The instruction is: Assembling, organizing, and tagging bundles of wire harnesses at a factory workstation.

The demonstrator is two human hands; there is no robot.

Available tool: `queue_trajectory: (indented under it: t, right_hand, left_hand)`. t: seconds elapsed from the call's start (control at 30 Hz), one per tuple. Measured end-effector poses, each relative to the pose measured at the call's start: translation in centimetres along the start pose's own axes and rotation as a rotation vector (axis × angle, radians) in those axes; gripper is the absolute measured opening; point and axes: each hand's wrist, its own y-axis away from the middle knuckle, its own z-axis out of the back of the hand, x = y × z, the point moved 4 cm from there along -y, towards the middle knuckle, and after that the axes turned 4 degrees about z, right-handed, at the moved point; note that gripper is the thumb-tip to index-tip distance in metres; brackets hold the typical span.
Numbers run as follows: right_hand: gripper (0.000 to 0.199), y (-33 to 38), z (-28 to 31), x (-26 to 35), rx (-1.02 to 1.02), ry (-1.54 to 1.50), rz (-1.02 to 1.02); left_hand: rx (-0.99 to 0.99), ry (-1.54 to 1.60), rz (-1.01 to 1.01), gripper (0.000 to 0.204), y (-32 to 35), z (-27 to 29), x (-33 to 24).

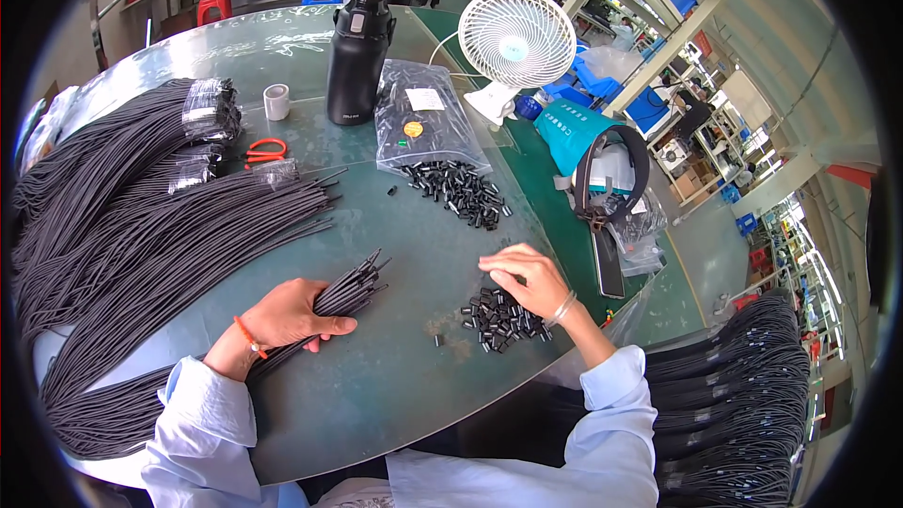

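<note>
My left hand point(297, 312) is closed around a bundle of thin black cables point(352, 288), whose cut ends stick out past the thumb toward the right. The rest of the bundle trails back under my left forearm. Just above a near pile of small black tubular caps point(506, 322) is my right hand point(529, 278), thumb and fingertips brought close together. Whether a small piece sits between them I cannot make out. One loose cap lies left of that pile. Farther off, a second pile of black caps point(459, 192) spills from a clear plastic bag point(421, 118).
Large bundles of black cables point(122, 198) cover the table's left side, beside orange-handled snips point(266, 152) and a tape roll point(277, 103). A black bottle point(357, 61) and white fan point(515, 42) stand behind. At right are a teal bag point(576, 136), phone point(608, 261) and more cables point(734, 404).
</note>
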Motion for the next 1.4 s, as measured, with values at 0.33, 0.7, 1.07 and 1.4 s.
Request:
queue_trajectory:
  t: [0.33,0.7,1.07,1.4]
  right_hand:
    - [0.051,1.3,-2.2,1.3,0.225,-0.041,0.066]
    - [0.071,1.2,-5.5,9.6,0.421,0.192,0.273]
    - [0.114,9.7,-4.1,8.6,-0.114,0.408,-0.349]
    - [0.132,8.0,-4.4,4.4,-0.022,0.302,-0.661]
  left_hand:
    - [-0.001,-0.009,-0.021,0.029,-0.1,-0.1,0.1]
    - [-0.012,0.001,-0.045,0.032,0.1,-0.2,0.1]
    - [0.048,0.023,-0.090,0.022,-0.5,0.0,0.4]
    - [0.158,0.180,-0.073,0.017,-0.8,0.7,-0.7]
